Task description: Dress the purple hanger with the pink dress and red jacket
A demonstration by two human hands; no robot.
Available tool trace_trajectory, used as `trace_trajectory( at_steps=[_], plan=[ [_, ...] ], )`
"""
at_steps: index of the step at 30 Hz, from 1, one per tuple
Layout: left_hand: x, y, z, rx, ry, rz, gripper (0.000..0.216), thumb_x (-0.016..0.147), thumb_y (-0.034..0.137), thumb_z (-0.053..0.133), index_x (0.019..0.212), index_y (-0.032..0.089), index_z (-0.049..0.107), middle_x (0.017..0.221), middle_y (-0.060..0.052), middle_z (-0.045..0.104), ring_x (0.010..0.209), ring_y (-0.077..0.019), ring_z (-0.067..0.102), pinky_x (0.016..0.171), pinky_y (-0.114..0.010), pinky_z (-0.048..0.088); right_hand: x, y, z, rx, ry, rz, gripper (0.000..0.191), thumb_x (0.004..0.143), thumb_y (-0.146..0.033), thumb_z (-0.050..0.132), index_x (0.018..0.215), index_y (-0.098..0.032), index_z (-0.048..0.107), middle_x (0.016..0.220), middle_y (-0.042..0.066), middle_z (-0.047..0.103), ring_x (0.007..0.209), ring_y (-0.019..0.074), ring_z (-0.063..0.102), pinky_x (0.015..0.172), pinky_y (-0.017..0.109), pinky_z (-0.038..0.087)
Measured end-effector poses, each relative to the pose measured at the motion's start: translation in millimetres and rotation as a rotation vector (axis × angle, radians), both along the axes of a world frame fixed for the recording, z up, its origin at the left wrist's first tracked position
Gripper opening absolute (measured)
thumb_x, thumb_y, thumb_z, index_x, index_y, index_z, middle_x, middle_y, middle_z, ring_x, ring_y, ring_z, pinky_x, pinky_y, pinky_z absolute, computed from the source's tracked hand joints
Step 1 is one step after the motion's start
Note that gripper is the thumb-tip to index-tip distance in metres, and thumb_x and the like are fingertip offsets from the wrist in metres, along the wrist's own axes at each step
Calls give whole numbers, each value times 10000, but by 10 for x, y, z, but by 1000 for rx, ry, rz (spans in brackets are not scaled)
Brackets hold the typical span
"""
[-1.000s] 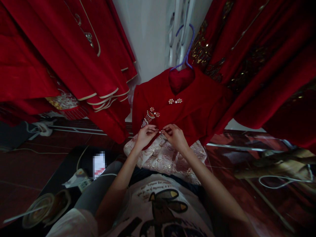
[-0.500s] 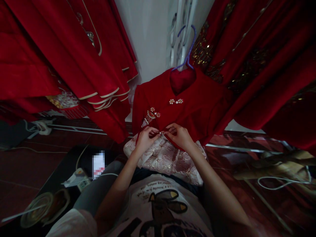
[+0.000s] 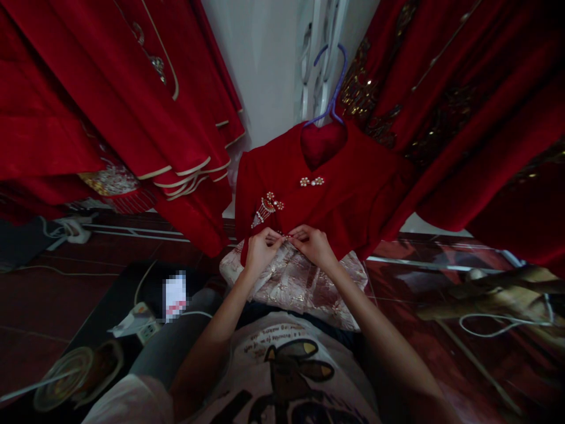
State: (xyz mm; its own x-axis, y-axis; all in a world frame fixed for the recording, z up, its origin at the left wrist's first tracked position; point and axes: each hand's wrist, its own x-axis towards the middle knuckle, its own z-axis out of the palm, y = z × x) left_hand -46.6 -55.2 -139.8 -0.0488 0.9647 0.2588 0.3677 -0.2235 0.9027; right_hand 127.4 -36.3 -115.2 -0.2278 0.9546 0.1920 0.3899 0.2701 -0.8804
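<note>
A red jacket [image 3: 335, 206] hangs from a purple hanger [image 3: 334, 106] in front of me, its lower part over shiny pale pink brocade fabric [image 3: 300, 282] on my lap. My left hand [image 3: 263, 250] is closed in a pinch at the jacket's lower front, on one side of a small beaded clasp [image 3: 286, 237]. From the other side my right hand [image 3: 312, 246] pinches the same clasp, which the fingertips mostly cover. Higher up are a flower-shaped pearl clasp [image 3: 311, 182] and a beaded tassel ornament [image 3: 265, 209].
Red garments with pale edging [image 3: 176, 141] hang at left, and gold-sequinned red ones [image 3: 441, 141] at right. A power strip [image 3: 145, 330] and a clear plastic bowl [image 3: 64, 377] rest on a dark surface at lower left. A white cord [image 3: 485, 330] loops at right.
My right hand has moved left, closer to my left hand, and the fingertips now cover more of the beaded clasp. The view has shifted slightly.
</note>
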Motion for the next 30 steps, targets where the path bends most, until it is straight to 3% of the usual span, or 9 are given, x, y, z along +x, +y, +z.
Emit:
trace_trajectory(
  at_steps=[3, 6, 10, 13, 16, 21, 26, 30],
  plan=[
    [-33, 47, 131, 68, 101, -47, 124, 797, 303, 708, 836, 191, 669, 786, -19, 685, 711, -142, 656, 696, -259, 548, 74, 1, 88, -31, -20, 40, 90, 764, -175, 699, 853, -175, 709, 783, 28, 742, 715, 129, 696, 721, 260, 564],
    [-114, 176, 377, 280, 253, 10, 171, 857, 308, 649, 988, 199, 656, 905, -40, 622, 795, -145, 607, 757, -273, 524, 200, -3, 207, -67, -35, 138, 87, 751, -213, 720, 832, -181, 716, 777, 27, 742, 703, 134, 694, 695, 259, 562],
    [-239, 409, 700, 519, 586, 23, 283, 961, 284, 481, 1203, 227, 616, 1061, -89, 523, 1012, -212, 508, 924, -380, 467, 349, -16, 314, -96, -44, 222, 86, 753, -228, 714, 826, -184, 723, 766, 22, 739, 701, 137, 693, 687, 263, 558],
    [-323, 550, 856, 567, 785, -75, 302, 963, 300, 474, 1216, 201, 606, 1076, -105, 491, 1021, -232, 468, 921, -400, 456, 403, -17, 339, -96, -53, 230, 88, 758, -239, 715, 829, -188, 723, 771, 23, 740, 711, 139, 692, 686, 263, 553],
    [-392, 628, 968, 590, 895, -183, 247, 949, 311, 501, 1111, 183, 638, 1087, -107, 499, 1002, -235, 464, 911, -409, 450, 427, -13, 352, -92, -58, 236, 87, 763, -221, 702, 841, -192, 725, 779, 24, 741, 708, 139, 691, 678, 264, 552],
    [-439, 672, 1093, 613, 948, -317, 160, 935, 278, 523, 1000, 173, 625, 1185, -106, 545, 1107, -247, 468, 1028, -472, 383, 447, -20, 367, -85, -60, 244, 102, 764, -198, 679, 853, -189, 729, 782, 22, 740, 716, 136, 691, 688, 262, 554],
    [-445, 774, 1050, 639, 906, -358, 125, 944, 276, 511, 969, 223, 621, 979, -37, 643, 1121, -221, 515, 1176, -572, 129, 451, -18, 358, -86, -61, 246, 106, 769, -208, 685, 862, -195, 734, 788, 22, 742, 725, 140, 696, 699, 270, 557],
    [-402, 897, 994, 677, 870, -321, 193, 953, 327, 496, 881, 222, 641, 866, -28, 644, 1004, -208, 547, 1162, -535, 182, 467, -5, 366, -80, -50, 211, 107, 767, -219, 696, 861, -190, 737, 790, 26, 741, 728, 142, 698, 697, 270, 558]
  ],
)
